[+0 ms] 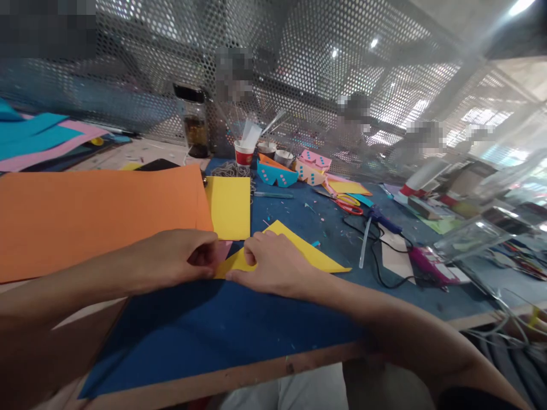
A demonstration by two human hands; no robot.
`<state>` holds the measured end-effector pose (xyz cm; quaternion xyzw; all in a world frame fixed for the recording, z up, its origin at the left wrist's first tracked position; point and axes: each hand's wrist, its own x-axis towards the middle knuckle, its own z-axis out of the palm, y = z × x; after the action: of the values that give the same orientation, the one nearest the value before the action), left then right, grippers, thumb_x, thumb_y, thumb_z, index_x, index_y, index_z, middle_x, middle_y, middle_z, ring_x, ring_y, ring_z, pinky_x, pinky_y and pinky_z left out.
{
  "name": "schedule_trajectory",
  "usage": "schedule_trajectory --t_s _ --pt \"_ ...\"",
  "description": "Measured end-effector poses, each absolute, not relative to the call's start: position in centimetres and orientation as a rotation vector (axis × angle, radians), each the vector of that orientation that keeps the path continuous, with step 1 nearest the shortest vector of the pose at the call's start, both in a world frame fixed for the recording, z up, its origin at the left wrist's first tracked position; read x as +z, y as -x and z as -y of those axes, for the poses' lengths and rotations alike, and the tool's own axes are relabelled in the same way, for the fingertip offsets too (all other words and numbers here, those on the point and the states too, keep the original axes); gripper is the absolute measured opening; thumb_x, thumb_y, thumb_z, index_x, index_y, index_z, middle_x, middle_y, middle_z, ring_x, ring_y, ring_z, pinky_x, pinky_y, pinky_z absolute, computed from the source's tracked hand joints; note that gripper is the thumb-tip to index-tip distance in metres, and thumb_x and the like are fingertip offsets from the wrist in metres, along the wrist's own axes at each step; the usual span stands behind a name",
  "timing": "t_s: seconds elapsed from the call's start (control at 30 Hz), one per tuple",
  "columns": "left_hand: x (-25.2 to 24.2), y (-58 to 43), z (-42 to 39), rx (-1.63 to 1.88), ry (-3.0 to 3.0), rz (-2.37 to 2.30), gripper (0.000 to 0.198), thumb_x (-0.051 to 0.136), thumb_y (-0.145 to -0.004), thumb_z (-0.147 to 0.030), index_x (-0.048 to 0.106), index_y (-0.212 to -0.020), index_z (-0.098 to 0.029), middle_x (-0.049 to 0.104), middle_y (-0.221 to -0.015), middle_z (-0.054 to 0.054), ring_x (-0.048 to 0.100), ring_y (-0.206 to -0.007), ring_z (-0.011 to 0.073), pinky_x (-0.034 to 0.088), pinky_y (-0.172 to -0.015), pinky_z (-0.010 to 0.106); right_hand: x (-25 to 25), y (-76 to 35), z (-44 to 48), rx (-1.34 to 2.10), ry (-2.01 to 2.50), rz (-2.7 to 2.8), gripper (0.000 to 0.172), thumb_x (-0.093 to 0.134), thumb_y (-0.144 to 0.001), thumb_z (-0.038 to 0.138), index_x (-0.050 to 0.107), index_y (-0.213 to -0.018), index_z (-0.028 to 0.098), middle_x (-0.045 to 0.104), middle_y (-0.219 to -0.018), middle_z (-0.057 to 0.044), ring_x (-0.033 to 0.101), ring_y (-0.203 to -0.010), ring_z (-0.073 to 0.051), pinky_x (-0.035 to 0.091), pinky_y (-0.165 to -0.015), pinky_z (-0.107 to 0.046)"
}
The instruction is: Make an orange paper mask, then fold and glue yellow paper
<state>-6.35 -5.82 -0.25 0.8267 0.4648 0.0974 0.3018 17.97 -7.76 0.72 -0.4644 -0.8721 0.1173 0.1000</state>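
A yellow sheet of paper (299, 246), folded into a triangle, lies on the blue table mat in front of me. My left hand (190, 256) is closed with thumb and fingers together at the triangle's left corner. My right hand (276, 259) rests on the middle of the triangle, its fingers curled and the thumb at the lower folded edge. Part of the paper is hidden beneath it. Just beyond my hands lies a yellow rectangular sheet (231, 208). A large orange sheet (98, 210) reaches under my left forearm. A bit of pink paper shows between the hands.
Red-handled scissors (348, 206) and a blue glue gun (382, 219) with a black cord lie to the right. Paper glasses (277, 173), a red-and-white cup (243, 154) and a jar (195, 122) stand at the back before a perforated metal screen. A wooden edge borders the blue mat (205, 330).
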Motion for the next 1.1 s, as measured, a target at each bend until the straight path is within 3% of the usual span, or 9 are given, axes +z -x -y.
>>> schedule_trajectory --t_s 0.17,0.27,0.37,0.47,1.1 --pt "0.1 6.7 5.3 0.121 -2.100 -1.162 0.008 0.067 -0.080 -0.028 0.067 -0.087 -0.022 0.068 -0.078 -0.002 0.061 -0.072 0.0178 0.039 -0.061 0.026 1.0 -17.7 8.0 0.329 1.372 2.609 0.044 0.068 -0.087 0.063 0.060 -0.081 0.020 0.065 -0.093 -0.006 0.057 -0.093 -0.024 0.041 -0.082 -0.038" --pt "0.8 6.6 5.6 0.126 -2.113 -1.176 0.009 0.064 -0.082 -0.026 0.067 -0.088 -0.021 0.067 -0.079 -0.003 0.058 -0.073 0.0167 0.038 -0.063 0.026 1.1 -17.6 8.0 0.278 1.238 2.625 0.032 0.070 -0.089 0.051 0.063 -0.091 0.020 0.065 -0.102 -0.007 0.056 -0.102 -0.025 0.041 -0.089 -0.039" --pt "1.4 6.5 5.9 0.128 -2.135 -1.183 0.010 0.061 -0.083 -0.025 0.066 -0.088 -0.019 0.066 -0.080 -0.003 0.057 -0.075 0.0160 0.037 -0.065 0.025 1.1 -17.4 7.5 0.435 1.137 2.648 0.022 0.071 -0.089 0.040 0.064 -0.095 0.020 0.065 -0.102 -0.005 0.056 -0.099 -0.022 0.041 -0.085 -0.034" --pt "1.6 6.5 6.0 0.141 -2.132 -1.179 0.008 0.061 -0.081 -0.023 0.066 -0.087 -0.019 0.066 -0.080 -0.003 0.056 -0.075 0.0161 0.036 -0.065 0.025 1.0 -17.0 6.9 0.553 1.168 2.645 0.023 0.072 -0.087 0.042 0.064 -0.092 0.021 0.065 -0.098 -0.003 0.057 -0.094 -0.021 0.039 -0.079 -0.032" --pt "2.9 6.6 5.8 0.097 -2.125 -1.126 0.011 0.058 -0.080 -0.022 0.066 -0.085 -0.017 0.067 -0.079 -0.002 0.057 -0.074 0.0149 0.036 -0.064 0.021 0.9 -15.8 7.1 0.405 1.255 2.647 0.035 0.066 -0.088 0.055 0.060 -0.084 0.021 0.067 -0.098 -0.006 0.059 -0.095 -0.024 0.043 -0.077 -0.035"
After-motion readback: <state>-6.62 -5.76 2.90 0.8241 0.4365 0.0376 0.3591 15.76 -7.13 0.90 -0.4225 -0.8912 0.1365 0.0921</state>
